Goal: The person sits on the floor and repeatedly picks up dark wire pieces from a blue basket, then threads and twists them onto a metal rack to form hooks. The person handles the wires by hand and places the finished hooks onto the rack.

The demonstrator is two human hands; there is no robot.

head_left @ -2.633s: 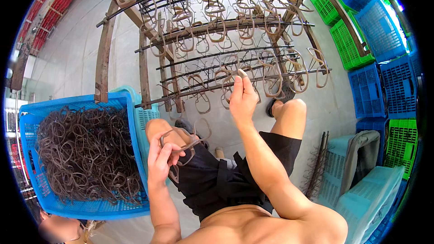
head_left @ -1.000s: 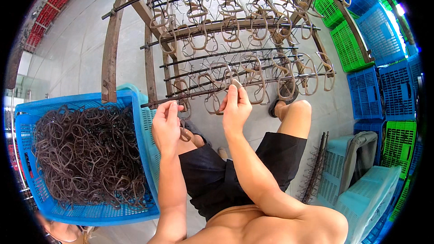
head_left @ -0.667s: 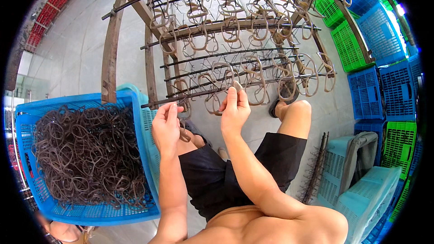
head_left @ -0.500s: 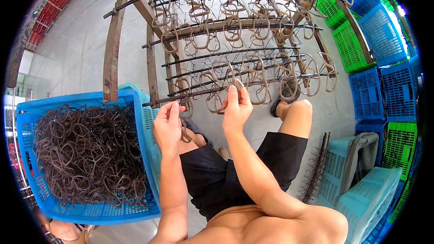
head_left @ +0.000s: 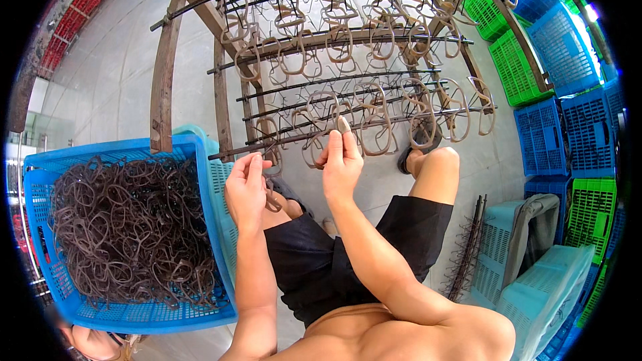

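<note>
My left hand (head_left: 245, 190) is closed near the left end of the lowest front rod (head_left: 294, 138). A brown eyeglass frame (head_left: 273, 202) hangs partly hidden from its fingers. My right hand (head_left: 342, 164) is raised just in front of the same rod, fingers drawn together, a pale cover on one fingertip. Whatever those fingers pinch is too small or hidden to make out. Behind them hang several beige-brown eyeglass frames (head_left: 374, 117) on the spiked rod. More eyeglass frames (head_left: 340, 43) hang on the rods above.
To my left stands a blue crate (head_left: 127, 321) heaped with tangled dark eyeglass frames (head_left: 134, 234). A wooden rack (head_left: 162, 93) bears the rods. Spiked rods (head_left: 471, 247) lean at the right beside light-blue crates (head_left: 545, 281). Green crates (head_left: 515, 70) and blue crates (head_left: 540, 137) are stacked farther right.
My right hand has drawn slightly left and down from the hanging frames. My left hand stays nearly where it was, with the brown frame still hanging from it.
</note>
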